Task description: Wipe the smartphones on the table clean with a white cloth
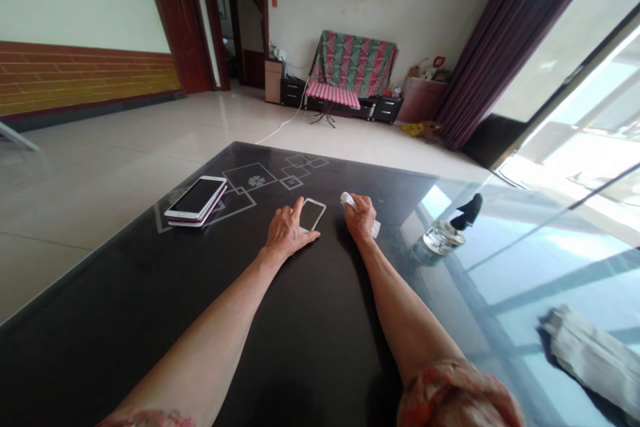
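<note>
Apparently we're at a steadying step: our left grip (285,230) holds the small phone (313,214) by its edges on the desk (300,340); at three o'clock, our right grip (360,215) clutches a white cloth (346,199). The next move likely calls for stillness.

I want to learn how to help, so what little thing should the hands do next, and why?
I'd probably bring the right hand left, over the small phone. It grips a white cloth-like wad just apart from the phone, while the left hand holds the phone at its edges, leaving most of the dark screen uncovered.
</note>
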`<state>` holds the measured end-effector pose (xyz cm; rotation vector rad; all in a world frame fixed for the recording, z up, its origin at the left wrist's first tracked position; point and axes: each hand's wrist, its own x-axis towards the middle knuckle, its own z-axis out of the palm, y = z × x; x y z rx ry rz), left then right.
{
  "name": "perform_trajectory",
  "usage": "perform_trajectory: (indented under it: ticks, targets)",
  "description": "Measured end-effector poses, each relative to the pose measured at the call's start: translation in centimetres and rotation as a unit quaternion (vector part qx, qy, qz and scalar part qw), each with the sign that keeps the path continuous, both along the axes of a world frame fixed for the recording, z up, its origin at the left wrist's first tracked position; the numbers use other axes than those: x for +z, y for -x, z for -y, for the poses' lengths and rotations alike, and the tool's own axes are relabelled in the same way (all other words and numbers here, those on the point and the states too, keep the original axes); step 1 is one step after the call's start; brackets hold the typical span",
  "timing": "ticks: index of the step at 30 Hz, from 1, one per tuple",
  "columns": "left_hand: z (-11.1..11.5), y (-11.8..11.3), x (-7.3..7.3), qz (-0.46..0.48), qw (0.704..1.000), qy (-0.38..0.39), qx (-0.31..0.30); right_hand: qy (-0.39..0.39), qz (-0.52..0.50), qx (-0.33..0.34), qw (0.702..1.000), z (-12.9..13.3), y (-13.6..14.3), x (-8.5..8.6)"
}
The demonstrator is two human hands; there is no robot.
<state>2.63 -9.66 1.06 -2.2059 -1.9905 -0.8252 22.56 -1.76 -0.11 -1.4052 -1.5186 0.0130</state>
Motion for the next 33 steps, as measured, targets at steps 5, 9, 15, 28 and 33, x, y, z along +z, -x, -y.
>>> perform_trajectory:
  ticks: [5, 9, 15, 28, 33]
  targets:
    - [-0.1, 0.0, 0.0, 0.01, 1.0, -0.001, -0.006, -0.013, 0.062, 0.081, 0.995, -0.1, 0.1, -0.2]
    - [-0.1, 0.6, -0.1, 0.017, 0.999, 0.001, -0.035, -0.012, 0.082, 0.093, 0.992, -0.4, 0.0, -0.3]
    - [-0.4, 1.2, -0.5, 0.041, 0.995, 0.005, -0.088, -0.017, 0.048, 0.066, 0.997, -0.7, 0.0, -0.3]
    - [-0.1, 0.7, -0.1, 0.046, 0.995, 0.019, -0.084, 0.024, 0.137, 0.076, 0.987, 2.4, 1.1, 1.8]
    - [0.0, 0.4, -0.3, 0.042, 0.997, 0.009, -0.066, 0.132, 0.222, 0.104, 0.96, 5.7, 0.6, 3.8]
